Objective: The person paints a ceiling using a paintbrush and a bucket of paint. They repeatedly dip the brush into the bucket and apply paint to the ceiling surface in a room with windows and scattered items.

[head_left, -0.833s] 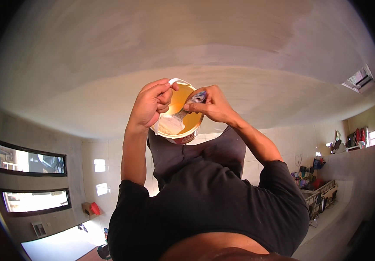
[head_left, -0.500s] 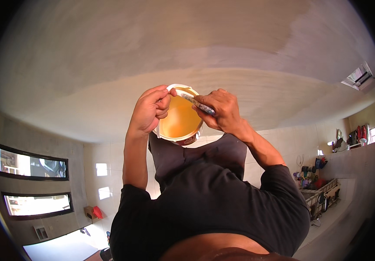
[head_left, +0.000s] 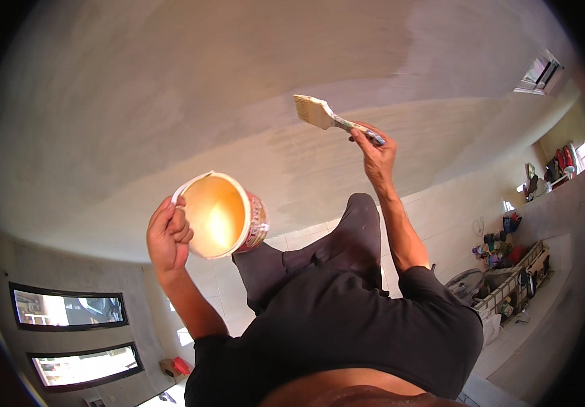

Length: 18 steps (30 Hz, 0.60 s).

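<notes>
My left hand [head_left: 169, 234] is closed round the white handle of a paint bucket [head_left: 257, 220], which hangs tilted so its pale yellowish inside faces me. Coloured print runs round the bucket's outer wall. To the right, my right hand [head_left: 376, 150] grips the speckled handle of a paintbrush [head_left: 315, 112]. The brush's broad, cream-coated bristle end points up and left, apart from the bucket. Beyond both hands stretches a beige-grey wall [head_left: 238, 88] with lighter and darker patches; whether the bristles touch it I cannot tell.
Pale tiles cover the floor [head_left: 418, 217] around my legs. Two long dark-framed windows [head_left: 68, 308] are at the lower left, near a box with a red item [head_left: 178, 366]. On the right stands a tiled basin [head_left: 509, 281] with several items round it.
The brush has come out of the bucket and risen up and right in my right hand. My left hand has carried the bucket left and tipped it. The view has turned somewhat.
</notes>
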Motion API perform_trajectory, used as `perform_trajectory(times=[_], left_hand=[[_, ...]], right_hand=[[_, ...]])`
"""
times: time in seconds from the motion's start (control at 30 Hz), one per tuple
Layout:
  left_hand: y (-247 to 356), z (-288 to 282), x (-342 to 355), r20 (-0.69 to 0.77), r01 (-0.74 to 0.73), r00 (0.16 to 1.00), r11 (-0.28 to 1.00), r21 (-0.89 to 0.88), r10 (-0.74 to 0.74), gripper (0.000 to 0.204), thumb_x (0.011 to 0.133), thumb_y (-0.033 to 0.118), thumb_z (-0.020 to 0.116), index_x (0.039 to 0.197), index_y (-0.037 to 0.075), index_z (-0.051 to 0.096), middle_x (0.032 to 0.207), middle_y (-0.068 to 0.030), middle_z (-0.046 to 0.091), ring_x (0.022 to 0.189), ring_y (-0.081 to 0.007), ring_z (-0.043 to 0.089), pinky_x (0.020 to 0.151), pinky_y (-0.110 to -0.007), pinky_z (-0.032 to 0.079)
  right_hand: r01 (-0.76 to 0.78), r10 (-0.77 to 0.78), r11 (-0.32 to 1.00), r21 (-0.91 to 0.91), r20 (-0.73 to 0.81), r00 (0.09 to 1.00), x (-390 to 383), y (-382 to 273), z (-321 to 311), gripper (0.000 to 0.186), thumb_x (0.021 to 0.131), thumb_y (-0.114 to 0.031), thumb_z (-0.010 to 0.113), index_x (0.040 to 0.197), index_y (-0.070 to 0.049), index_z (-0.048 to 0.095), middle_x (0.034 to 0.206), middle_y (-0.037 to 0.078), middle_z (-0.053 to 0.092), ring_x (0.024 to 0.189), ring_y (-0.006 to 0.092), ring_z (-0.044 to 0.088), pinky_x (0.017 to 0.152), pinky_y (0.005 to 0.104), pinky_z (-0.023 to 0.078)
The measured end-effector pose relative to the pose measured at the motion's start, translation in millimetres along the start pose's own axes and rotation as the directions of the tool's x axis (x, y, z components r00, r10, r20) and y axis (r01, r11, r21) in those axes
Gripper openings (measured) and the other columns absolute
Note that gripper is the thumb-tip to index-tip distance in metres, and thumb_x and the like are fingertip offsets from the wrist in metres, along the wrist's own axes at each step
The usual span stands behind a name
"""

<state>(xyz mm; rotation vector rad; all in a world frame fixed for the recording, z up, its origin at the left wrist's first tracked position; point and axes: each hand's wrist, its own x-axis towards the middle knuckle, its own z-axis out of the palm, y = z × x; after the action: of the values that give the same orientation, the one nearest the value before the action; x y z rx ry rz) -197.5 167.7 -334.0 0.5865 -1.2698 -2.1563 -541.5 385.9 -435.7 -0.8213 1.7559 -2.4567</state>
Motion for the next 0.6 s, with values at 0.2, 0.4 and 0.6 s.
perform_trajectory(times=[0.2, 0.4, 0.6], left_hand=[[25, -24, -29, -0.114, -0.099, 0.988, 0.994, 0.050, 0.104, 0.021, 0.102, 0.017, 0.040, 0.102, 0.000, 0.053, 0.054, 0.0080, 0.026, 0.041, -0.0017, 0.017, 0.039, -0.021, 0.014], [38, -59, -65, -0.253, -0.133, 0.956, 0.989, 0.066, 0.146, 0.020, 0.102, 0.018, 0.042, 0.101, 0.001, 0.052, 0.054, 0.0078, 0.025, 0.041, -0.0018, 0.016, 0.038, -0.022, 0.012], [24, -85, -78, -0.295, -0.149, 0.943, 0.988, 0.032, 0.152, 0.020, 0.103, 0.017, 0.041, 0.101, 0.001, 0.052, 0.055, 0.0068, 0.025, 0.041, -0.0022, 0.015, 0.038, -0.023, 0.012]], right_hand=[[-0.024, 0.016, 0.999, -0.046, -0.172, 0.985, 41, 79, 6, 0.022, 0.086, -0.016, 0.076, 0.102, 0.000, 0.073, 0.075, -0.006, 0.061, 0.066, 0.0038, 0.049, 0.057, 0.0203, 0.037], [0.199, -0.264, 0.964, -0.175, -0.584, 0.768, 96, 107, -98, 0.022, 0.087, -0.010, 0.072, 0.105, 0.004, 0.071, 0.082, 0.002, 0.068, 0.074, 0.0087, 0.060, 0.068, 0.0239, 0.049], [0.088, -0.367, 0.901, -0.424, -0.639, 0.676, 101, 114, -89, 0.020, 0.086, -0.013, 0.071, 0.100, 0.001, 0.071, 0.072, 0.005, 0.066, 0.065, 0.0114, 0.059, 0.060, 0.0291, 0.047]])
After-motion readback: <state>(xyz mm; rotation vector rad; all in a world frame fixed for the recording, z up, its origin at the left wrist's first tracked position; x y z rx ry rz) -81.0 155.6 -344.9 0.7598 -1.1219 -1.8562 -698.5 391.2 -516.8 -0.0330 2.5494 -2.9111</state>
